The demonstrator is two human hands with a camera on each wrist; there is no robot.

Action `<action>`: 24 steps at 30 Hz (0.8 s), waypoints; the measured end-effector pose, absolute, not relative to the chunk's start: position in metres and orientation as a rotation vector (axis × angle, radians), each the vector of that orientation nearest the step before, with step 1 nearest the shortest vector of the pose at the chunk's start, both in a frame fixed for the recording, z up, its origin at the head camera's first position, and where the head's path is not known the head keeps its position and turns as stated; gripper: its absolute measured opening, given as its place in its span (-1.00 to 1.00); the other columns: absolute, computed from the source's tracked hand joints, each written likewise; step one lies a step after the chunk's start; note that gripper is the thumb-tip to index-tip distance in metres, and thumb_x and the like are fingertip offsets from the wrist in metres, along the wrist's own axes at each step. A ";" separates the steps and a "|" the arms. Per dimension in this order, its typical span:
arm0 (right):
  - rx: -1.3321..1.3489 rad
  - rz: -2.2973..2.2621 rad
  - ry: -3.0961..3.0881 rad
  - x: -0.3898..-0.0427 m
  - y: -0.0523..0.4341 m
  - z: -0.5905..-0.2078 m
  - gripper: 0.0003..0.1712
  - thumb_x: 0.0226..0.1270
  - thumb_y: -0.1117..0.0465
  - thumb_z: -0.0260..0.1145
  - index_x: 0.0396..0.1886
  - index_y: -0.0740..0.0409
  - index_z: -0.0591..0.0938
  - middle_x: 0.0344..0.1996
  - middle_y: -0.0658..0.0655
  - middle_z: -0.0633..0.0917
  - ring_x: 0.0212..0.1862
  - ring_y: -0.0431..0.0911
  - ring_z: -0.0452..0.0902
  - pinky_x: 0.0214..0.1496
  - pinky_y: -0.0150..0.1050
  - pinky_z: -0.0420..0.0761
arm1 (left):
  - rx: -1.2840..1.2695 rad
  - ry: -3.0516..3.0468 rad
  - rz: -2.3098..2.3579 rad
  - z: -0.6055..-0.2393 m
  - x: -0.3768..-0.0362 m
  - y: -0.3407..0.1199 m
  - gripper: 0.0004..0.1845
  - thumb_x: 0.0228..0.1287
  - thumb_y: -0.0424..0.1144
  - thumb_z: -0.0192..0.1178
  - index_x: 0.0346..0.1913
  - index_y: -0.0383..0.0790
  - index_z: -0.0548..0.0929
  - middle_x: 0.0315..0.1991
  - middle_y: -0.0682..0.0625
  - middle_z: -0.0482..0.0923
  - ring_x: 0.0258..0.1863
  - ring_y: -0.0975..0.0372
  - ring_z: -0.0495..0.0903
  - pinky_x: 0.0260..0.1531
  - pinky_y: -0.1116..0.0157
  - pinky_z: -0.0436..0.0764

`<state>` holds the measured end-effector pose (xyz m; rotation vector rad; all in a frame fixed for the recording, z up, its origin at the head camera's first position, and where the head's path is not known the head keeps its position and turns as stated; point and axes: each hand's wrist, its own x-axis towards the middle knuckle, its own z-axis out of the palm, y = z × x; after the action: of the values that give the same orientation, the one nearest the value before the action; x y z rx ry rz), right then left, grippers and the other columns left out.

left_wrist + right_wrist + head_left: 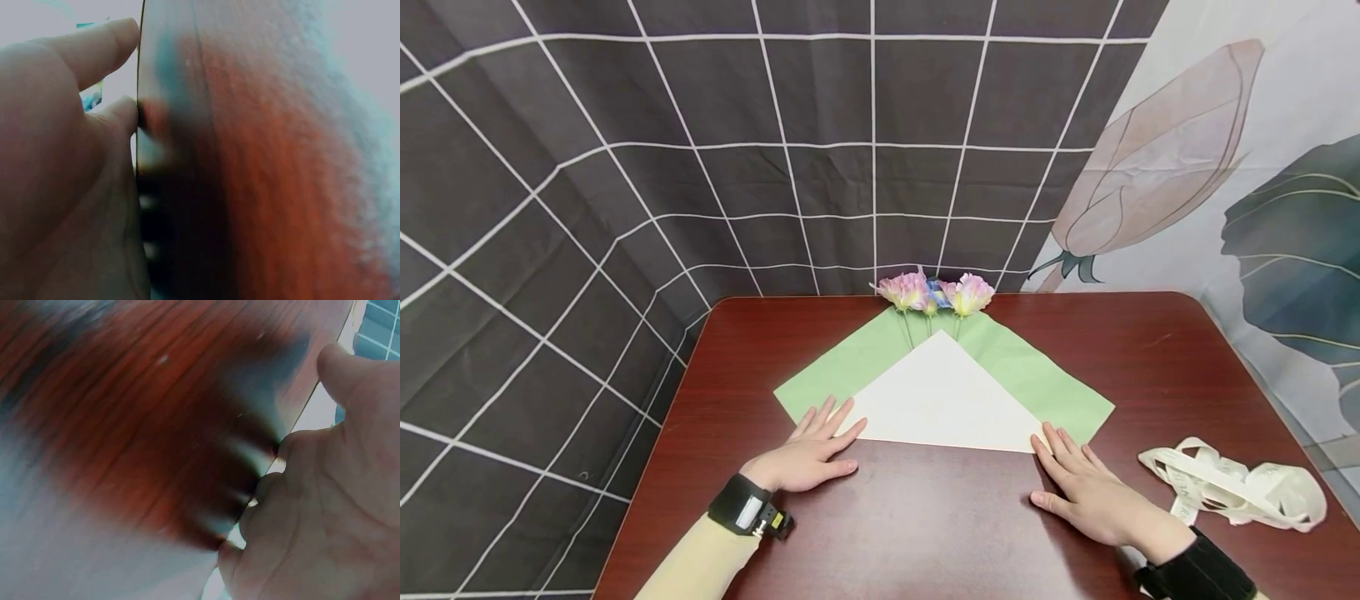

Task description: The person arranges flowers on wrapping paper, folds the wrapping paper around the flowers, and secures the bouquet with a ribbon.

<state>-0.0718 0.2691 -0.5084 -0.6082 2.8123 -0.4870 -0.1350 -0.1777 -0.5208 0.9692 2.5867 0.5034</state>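
Note:
A green sheet of wrapping paper [1037, 371] lies on the table, with a white triangular flap [940, 400] across its front, point away from me. Several artificial flowers, among them a pink one [968, 293], lie at the far side; their stems pass down behind the flap. My left hand [805, 458] rests with spread, straight fingers at the flap's left corner. At the right corner, my right hand [1086, 496] touches the paper with extended fingertips. Both wrist views show the palms from below, close over the dark red wood.
A loose bundle of cream ribbon [1240, 487] lies at the right of the reddish-brown table [1157, 358], beside my right forearm. Dark grid-patterned cloth [827, 100] hangs behind and to the left; a floral cloth [1165, 167] hangs on the right.

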 end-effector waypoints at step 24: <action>-0.964 -0.418 2.924 -0.102 0.146 -0.514 -0.29 0.36 -0.21 0.10 0.35 0.11 0.40 0.33 0.13 0.40 0.38 0.25 0.17 0.35 0.08 0.23 | 1.010 2.659 0.547 -0.522 -0.140 -0.180 -0.39 0.37 0.14 0.00 0.44 0.12 0.23 0.52 -0.05 -0.14 0.48 -0.10 -0.26 0.35 -0.16 -0.12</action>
<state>-0.1021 0.1456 -0.5138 -0.9641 2.9240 -0.4179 -0.1395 -0.1802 -0.5221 1.0099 2.6590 0.5466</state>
